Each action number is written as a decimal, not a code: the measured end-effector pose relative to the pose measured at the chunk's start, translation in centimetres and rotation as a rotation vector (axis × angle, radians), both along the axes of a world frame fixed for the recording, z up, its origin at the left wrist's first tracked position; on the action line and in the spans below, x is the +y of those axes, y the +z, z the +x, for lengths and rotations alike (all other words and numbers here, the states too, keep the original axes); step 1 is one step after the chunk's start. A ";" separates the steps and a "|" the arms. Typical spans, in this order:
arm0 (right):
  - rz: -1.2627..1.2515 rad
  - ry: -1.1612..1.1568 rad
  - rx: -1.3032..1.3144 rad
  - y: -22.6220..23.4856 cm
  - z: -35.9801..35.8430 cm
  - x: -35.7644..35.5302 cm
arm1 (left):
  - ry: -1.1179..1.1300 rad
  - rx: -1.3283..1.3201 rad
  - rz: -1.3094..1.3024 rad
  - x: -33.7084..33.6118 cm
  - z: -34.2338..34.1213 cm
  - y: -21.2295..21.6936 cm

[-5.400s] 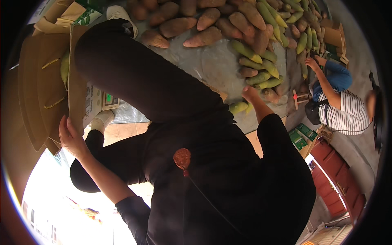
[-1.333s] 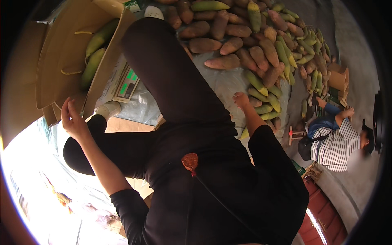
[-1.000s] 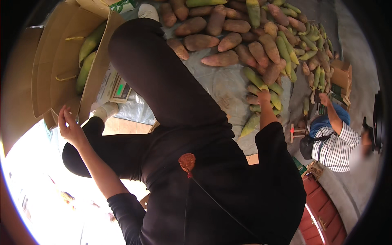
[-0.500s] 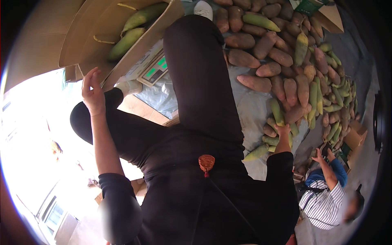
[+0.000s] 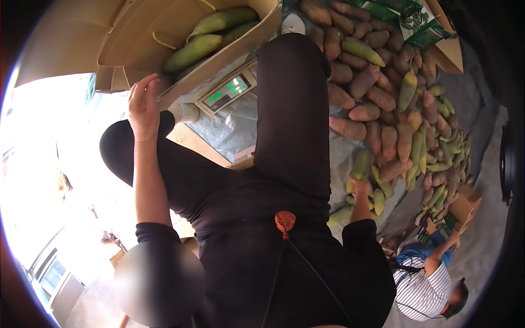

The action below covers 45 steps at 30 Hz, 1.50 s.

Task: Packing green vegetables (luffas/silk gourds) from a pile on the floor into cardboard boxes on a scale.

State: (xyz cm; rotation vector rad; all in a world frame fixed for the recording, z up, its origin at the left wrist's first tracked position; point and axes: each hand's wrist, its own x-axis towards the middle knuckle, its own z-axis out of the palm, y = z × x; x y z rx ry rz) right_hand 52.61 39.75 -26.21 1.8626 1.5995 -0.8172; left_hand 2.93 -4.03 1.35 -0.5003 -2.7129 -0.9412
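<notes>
Left hand [image 5: 143,106] rests with loose fingers on the brown cardboard box's [image 5: 136,38] near flap; right hand [image 5: 360,188] grips a long green fruit [image 5: 358,164] from the right-hand pile.

Black top [image 5: 284,273], black trousers [image 5: 290,120] — white shoes [image 5: 293,23], orange toggle [image 5: 285,221]

The cardboard box [image 5: 136,33] is running out past the top edge of the view, so its far end is not showing, and its wall is covering the lower parts of the green fruits [image 5: 210,35] lying inside. The scale [image 5: 227,90] is sitting half under the box, only its display end peeking out. The right hand [image 5: 359,188] is reaching into the heap of fruits [image 5: 394,136]; whether its fingers are closing on one is too small to tell. The left hand [image 5: 144,106] is showing only its back, its fingertips lying against the box flap. Bright glare is washing out the lower left.
</notes>
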 end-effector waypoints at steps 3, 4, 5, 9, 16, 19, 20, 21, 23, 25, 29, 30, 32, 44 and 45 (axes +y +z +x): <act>-0.108 -0.424 0.143 0.6 -2.0 -2.6 | -0.007 0.015 0.031 0.0 0.3 0.6; -0.198 -0.542 0.251 0.5 -1.8 -2.9 | -0.012 -0.003 0.051 0.1 0.2 0.6; -0.288 -0.657 0.360 0.5 -1.5 -3.0 | -0.018 -0.022 0.072 0.1 0.1 0.5; -0.405 -0.683 0.443 1.7 -1.9 -4.0 | -0.008 0.014 0.075 0.2 0.3 0.8; -0.567 -0.659 0.674 4.9 -4.7 -3.4 | -0.035 0.049 0.096 -0.3 0.2 0.9; -0.588 -0.664 0.726 6.3 -5.1 -2.8 | -0.028 0.054 0.102 -0.3 0.3 1.1; -0.597 -0.651 0.771 6.8 -5.2 -2.5 | -0.022 0.055 0.107 -0.4 0.3 1.1; -0.591 -0.651 0.775 7.5 -5.6 -2.4 | -0.025 0.056 0.113 -0.4 0.2 1.1; -0.535 -0.630 0.841 9.0 -7.6 -2.1 | -0.009 0.073 0.073 -0.6 0.3 1.2; -0.516 -0.610 0.933 11.0 -9.7 -2.0 | -0.004 0.073 0.079 -0.6 0.4 1.4; -0.466 -0.563 1.144 15.8 -14.9 -1.3 | -0.014 0.046 0.030 -0.8 0.4 1.6; -0.461 -0.532 1.174 16.7 -16.3 -0.8 | -0.013 0.046 0.034 -0.9 0.4 1.6; -0.456 -0.501 1.204 19.4 -19.4 -0.4 | -0.017 0.053 0.060 -1.0 0.4 1.7; -1.089 -0.121 1.513 33.9 -38.4 -8.3 | 0.017 0.011 0.119 -1.5 0.6 2.0; -1.099 -0.145 1.507 34.1 -39.6 -9.6 | 0.015 0.013 0.121 -1.4 0.5 2.0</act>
